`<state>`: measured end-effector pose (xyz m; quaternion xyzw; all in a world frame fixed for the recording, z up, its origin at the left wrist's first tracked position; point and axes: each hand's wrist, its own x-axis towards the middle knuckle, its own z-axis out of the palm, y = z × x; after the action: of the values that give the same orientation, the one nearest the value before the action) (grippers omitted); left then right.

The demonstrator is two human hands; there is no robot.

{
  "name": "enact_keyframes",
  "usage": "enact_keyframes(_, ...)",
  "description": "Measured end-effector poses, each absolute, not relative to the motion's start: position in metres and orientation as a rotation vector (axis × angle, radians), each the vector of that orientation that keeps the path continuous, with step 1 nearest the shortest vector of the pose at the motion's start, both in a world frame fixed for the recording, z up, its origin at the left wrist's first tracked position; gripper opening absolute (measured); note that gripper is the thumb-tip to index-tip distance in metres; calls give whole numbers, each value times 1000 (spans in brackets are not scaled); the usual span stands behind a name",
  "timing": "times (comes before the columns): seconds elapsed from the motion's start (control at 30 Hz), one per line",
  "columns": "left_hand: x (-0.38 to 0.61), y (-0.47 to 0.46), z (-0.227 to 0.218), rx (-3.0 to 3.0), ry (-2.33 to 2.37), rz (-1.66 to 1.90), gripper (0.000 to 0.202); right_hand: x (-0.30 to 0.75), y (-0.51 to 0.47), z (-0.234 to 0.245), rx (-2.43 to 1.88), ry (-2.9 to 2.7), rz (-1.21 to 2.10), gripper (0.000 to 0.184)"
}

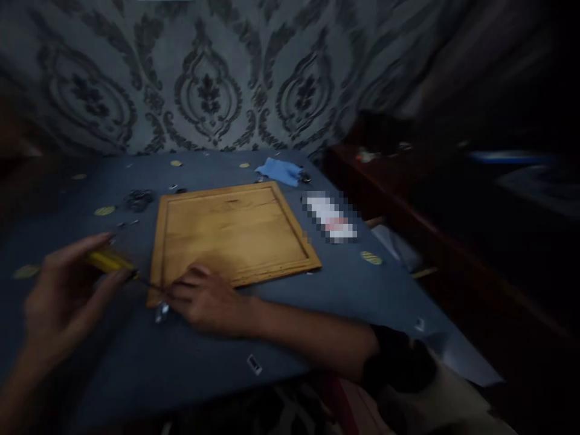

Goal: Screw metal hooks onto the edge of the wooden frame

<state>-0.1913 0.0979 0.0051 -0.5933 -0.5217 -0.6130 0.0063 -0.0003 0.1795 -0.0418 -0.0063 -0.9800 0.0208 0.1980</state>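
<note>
My left hand (61,296) is closed around the yellow handle of a screwdriver (109,261). Its thin shaft points right, toward the near left corner of a wooden panel (231,232) with a grooved border, lying flat. My right hand (208,302) rests at that corner with its fingers drawn together near the screwdriver's tip. What those fingers pinch, if anything, is hidden. A small shiny metal piece (162,312), perhaps a hinge, shows just below the fingers at the panel's edge.
On the blue-covered table (190,368) lie a dark heap of small parts (138,200) at the left, a light blue cloth (281,171) at the back and a blurred-out white item (328,216) at the right. Dark reddish furniture (376,181) stands beyond the right edge.
</note>
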Motion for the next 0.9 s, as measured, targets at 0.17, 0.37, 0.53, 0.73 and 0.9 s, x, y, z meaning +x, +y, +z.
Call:
enact_keyframes(0.17, -199, 93, 13, -2137, -1534, -1775, 57, -7, 182, -56, 33, -2598, 233, 25)
enact_keyframes(0.37, -195, 97, 16, -2087, -1528, -1887, 47, -6, 179, -57, 18, -2532, 233, 23)
enact_keyframes(0.53, -195, 93, 13, -2133, -1610, -1827, 51, -5, 178, -55, -1, -2528, 201, 25)
enact_keyframes(0.73, -194, 93, 15, -2134, -1614, -1786, 48, -5, 178, -56, -2, -2539, 215, 24)
enact_keyframes(0.9, -193, 93, 16, -2159, -1607, -1730, 49, -5, 178, -55, 7, -2533, 228, 24)
